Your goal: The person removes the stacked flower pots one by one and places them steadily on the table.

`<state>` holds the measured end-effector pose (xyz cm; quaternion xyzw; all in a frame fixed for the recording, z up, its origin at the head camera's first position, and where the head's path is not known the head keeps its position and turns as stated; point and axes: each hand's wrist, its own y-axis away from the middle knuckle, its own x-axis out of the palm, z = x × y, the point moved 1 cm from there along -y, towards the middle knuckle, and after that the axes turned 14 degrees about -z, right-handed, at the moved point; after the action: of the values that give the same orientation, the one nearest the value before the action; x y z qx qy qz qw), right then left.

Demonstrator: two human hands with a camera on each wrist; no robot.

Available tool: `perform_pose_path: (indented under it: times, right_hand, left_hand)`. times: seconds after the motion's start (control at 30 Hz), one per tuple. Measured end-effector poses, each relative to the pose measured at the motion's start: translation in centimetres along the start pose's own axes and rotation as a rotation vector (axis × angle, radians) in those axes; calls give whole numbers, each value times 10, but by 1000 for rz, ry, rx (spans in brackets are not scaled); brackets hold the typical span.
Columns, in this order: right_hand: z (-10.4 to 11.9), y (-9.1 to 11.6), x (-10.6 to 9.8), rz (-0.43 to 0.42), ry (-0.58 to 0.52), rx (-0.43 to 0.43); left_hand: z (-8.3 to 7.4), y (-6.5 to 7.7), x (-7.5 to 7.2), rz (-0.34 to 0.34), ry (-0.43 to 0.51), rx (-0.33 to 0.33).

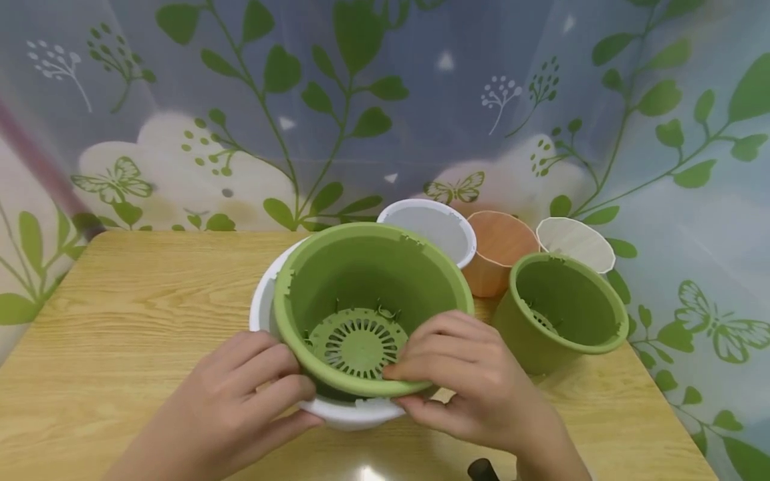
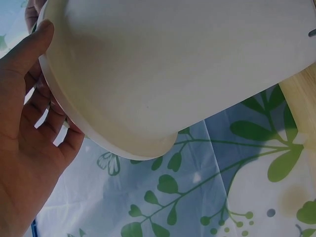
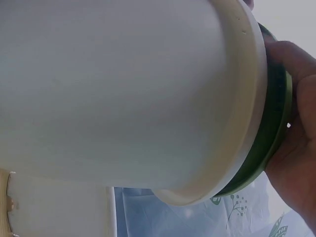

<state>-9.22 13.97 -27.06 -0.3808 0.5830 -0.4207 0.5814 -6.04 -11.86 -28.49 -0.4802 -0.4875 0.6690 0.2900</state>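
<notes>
A green plastic flowerpot (image 1: 373, 274) with a slotted bottom sits partly inside a white flowerpot (image 1: 355, 415), its rim standing above the white one. My left hand (image 1: 240, 394) grips the white pot's rim at the front left. In the left wrist view the left thumb (image 2: 37, 44) lies against the outside of that rim. At the front right, my right hand (image 1: 469, 381) pinches the green pot's rim, with fingertips inside and thumb below. The right wrist view shows a band of the green pot (image 3: 274, 143) above the white wall (image 3: 138, 98).
On the right stands a second green pot (image 1: 535, 347). Behind are a white pot (image 1: 424, 230), an orange pot (image 1: 502, 237) and a cream pot (image 1: 577, 244). All stand on a wooden table (image 1: 156, 287) against a leaf-patterned curtain (image 1: 355, 133). A dark rod end (image 1: 481, 469) shows at the bottom.
</notes>
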Motion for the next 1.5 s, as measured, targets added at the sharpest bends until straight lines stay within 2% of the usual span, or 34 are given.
perform_pose_path:
  times: [0.2,0.5,0.8,0.97,1.17,1.3,1.5]
  right_hand:
    - [2,0,-1,40,60,13]
    - [3,3,-4,49,252,64]
    - [0,6,-5,21,314,59]
    - [-3,4,-8,-37,320,32]
    - [-6,1,-9,-147,297,-12]
    - [-8,-1,-9,-241,304,-39]
    - [-7,-2,-12,-441,319,-93]
  left_hand:
    - [0,-1,0,3,8,-14]
    - [-2,-2,0,35,5,-29]
    - [-3,-1,0,61,23,-61]
    - [-3,0,-1,74,8,-60]
    - [-3,3,-3,89,-8,-65]
    - [-3,3,-5,94,-12,-79]
    - [-2,3,-4,113,-14,-93]
